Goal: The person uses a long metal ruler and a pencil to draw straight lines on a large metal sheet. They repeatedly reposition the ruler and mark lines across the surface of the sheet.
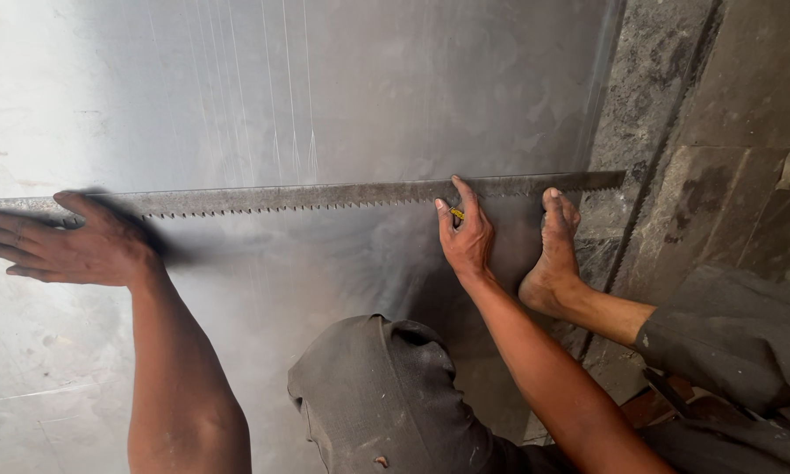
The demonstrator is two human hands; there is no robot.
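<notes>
Where the metal sheet [325,88] lies flat on the floor, the left hand [66,248] presses down with fingers spread on the near end of a long toothed blade [325,196] laid across it. Further right, the right hand [465,235] pinches a small yellow marker [457,213] against the blade's edge. A bare foot [554,254] rests by the blade's far end, beside dark stone [728,132].

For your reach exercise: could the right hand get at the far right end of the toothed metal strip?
Probably yes: the right hand already rests on the strip, though a bare foot presses down between it and that end.
</notes>
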